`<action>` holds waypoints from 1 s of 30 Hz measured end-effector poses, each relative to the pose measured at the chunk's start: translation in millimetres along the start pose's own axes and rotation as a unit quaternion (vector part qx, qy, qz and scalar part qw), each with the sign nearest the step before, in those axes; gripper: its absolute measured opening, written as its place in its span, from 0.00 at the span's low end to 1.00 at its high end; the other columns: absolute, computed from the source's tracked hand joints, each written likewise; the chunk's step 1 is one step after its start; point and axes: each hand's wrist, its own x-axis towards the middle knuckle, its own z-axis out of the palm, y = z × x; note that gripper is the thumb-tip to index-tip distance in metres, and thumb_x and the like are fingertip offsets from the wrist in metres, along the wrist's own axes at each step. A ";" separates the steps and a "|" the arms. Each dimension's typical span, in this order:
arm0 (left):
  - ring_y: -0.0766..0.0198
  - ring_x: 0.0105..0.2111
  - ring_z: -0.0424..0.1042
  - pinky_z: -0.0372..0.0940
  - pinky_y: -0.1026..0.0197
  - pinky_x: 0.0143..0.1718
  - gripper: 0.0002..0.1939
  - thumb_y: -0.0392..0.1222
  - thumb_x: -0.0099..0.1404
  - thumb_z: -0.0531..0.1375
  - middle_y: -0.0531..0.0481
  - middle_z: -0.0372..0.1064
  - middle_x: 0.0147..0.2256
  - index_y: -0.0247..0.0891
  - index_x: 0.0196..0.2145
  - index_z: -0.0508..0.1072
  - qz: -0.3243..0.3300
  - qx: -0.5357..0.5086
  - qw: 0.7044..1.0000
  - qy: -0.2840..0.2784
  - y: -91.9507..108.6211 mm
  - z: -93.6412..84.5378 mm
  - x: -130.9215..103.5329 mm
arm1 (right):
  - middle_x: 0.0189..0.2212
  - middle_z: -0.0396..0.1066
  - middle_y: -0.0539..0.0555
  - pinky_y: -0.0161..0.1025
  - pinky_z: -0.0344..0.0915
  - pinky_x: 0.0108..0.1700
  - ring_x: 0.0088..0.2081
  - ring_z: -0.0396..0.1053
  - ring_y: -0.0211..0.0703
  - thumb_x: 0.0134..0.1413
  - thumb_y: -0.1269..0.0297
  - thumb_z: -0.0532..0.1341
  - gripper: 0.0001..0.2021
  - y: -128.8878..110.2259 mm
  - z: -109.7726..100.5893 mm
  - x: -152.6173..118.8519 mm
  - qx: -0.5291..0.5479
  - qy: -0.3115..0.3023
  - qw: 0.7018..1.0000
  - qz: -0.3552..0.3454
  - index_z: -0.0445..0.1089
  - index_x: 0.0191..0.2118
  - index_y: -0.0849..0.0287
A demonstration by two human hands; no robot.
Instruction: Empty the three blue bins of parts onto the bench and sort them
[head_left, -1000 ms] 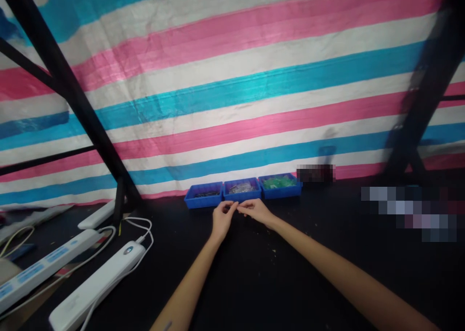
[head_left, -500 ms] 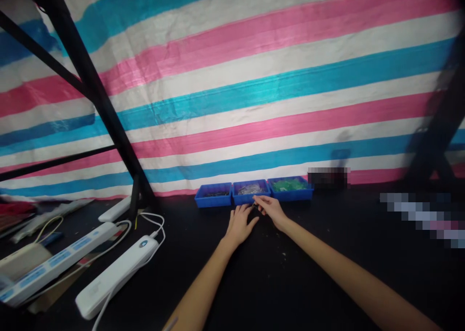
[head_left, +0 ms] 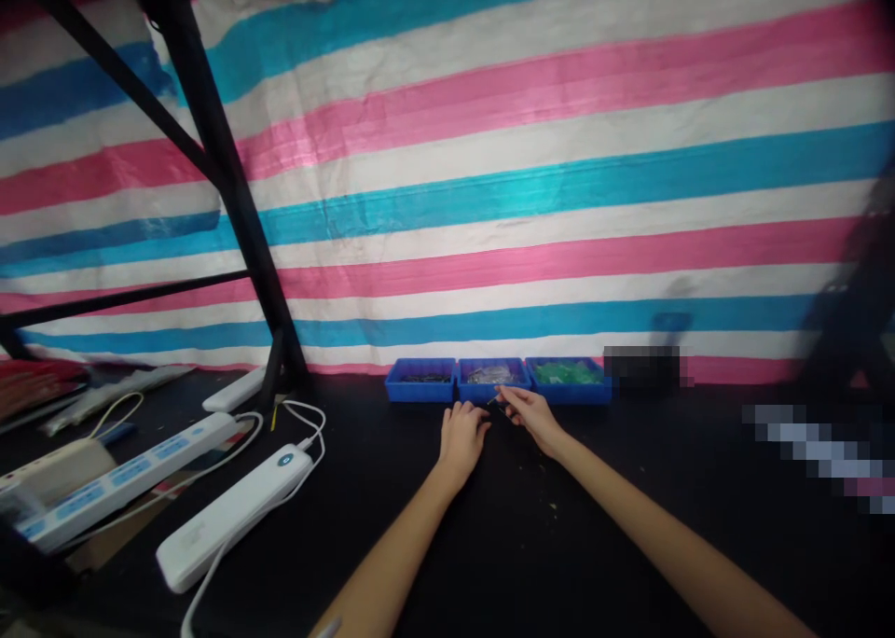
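My right hand [head_left: 532, 418] is closed in a pinch on a small thin piece [head_left: 493, 399] that has a pale glint; its kind is too small to tell. Just left of it, my left hand [head_left: 462, 438] rests low over the black table, fingers bent and thumb drawn in. Whatever may be in those fingers is hidden. Beyond the hands stand three blue bins in a row. Dark small parts lie in the left bin [head_left: 419, 394], clear or silvery small pieces in the middle bin [head_left: 482, 392], and green pieces in the right bin [head_left: 574, 395].
On the left lie a white power bank [head_left: 234, 517] with a cable, a white power strip [head_left: 132, 475] and a beige box-shaped object [head_left: 56, 470]. A black metal frame post [head_left: 255, 246] rises behind them. Small pale crumbs dot the black tabletop [head_left: 594, 545]. Striped sheeting [head_left: 559, 190] hangs behind.
My left hand's thumb has drawn in and its fingers have curled. My right hand has drawn slightly apart from it, keeping its pinch. The camera view has shifted a little.
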 end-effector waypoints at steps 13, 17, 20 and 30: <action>0.57 0.37 0.65 0.56 0.58 0.37 0.09 0.45 0.58 0.56 0.47 0.68 0.33 0.38 0.31 0.70 -0.095 -0.012 0.995 0.018 -13.5 -5.2 -0.8 | 0.33 0.72 0.57 0.30 0.61 0.20 0.25 0.66 0.36 0.40 0.55 0.63 0.16 -43.6 47.6 4.6 -0.023 -0.042 0.999 -0.018 0.73 0.35 0.61; 0.59 0.36 0.66 0.57 0.60 0.35 0.09 0.45 0.57 0.57 0.49 0.69 0.30 0.38 0.33 0.70 -0.074 -0.034 0.997 0.014 -14.4 -7.6 -0.2 | 0.45 0.68 0.55 0.28 0.64 0.25 0.38 0.69 0.40 0.44 0.57 0.62 0.22 -54.5 66.2 1.2 0.024 -0.129 0.991 -0.039 0.66 0.48 0.53; 0.57 0.36 0.66 0.57 0.59 0.35 0.14 0.49 0.55 0.58 0.48 0.68 0.31 0.38 0.35 0.69 -0.089 -0.008 0.996 0.026 -14.3 -12.0 0.0 | 0.40 0.70 0.56 0.27 0.62 0.21 0.35 0.69 0.40 0.43 0.57 0.62 0.20 -45.5 60.8 -0.6 -0.041 -0.120 0.990 -0.060 0.69 0.44 0.56; 0.62 0.33 0.65 0.56 0.63 0.33 0.14 0.50 0.61 0.51 0.49 0.66 0.29 0.39 0.28 0.71 -0.026 -0.012 0.999 0.025 -27.5 -3.4 7.5 | 0.24 0.70 0.52 0.28 0.56 0.16 0.19 0.62 0.32 0.43 0.61 0.59 0.13 5.6 18.5 0.6 -0.133 -0.026 0.986 -0.092 0.71 0.35 0.62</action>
